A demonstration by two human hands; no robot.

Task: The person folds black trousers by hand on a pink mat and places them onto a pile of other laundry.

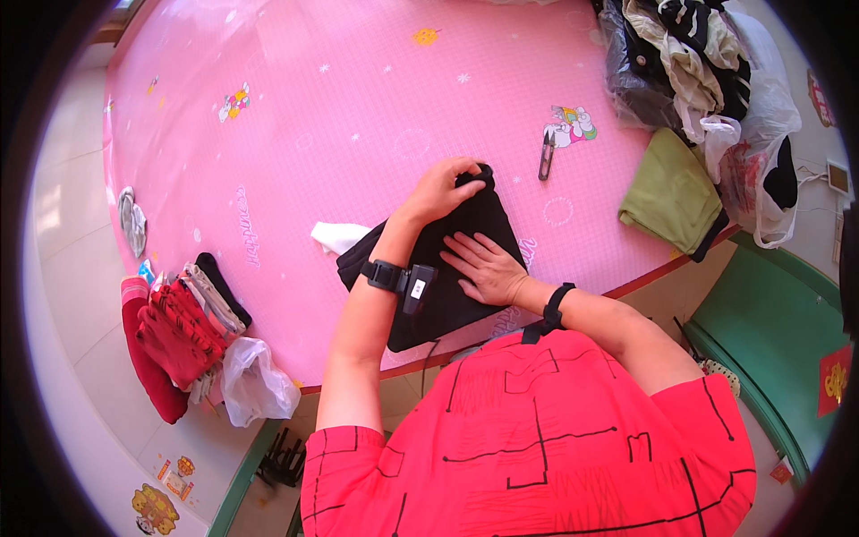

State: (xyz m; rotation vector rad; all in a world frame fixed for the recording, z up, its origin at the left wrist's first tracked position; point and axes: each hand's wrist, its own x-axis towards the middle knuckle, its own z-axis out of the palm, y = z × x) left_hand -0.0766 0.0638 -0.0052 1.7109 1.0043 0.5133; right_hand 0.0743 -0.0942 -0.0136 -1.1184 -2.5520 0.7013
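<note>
A folded black garment (463,295) lies on the pink table cover (376,87) right in front of me. My left hand (446,189) reaches over it and pinches its rolled far corner between thumb and fingers. My right hand (488,270) rests flat on the garment's upper face, fingers spread and gripping nothing. From under the garment's left side sticks out a white cloth (340,236). Beyond the garment, to the right, lies a pair of dark thread snips (547,156).
At the left edge lean folded clothes (181,329), a white plastic bag (258,382) and a grey cloth (132,221). On the right sit a folded green garment (671,194), a heap of black and beige clothes (684,60) and plastic bags (765,107). A green bench (772,302) stands below.
</note>
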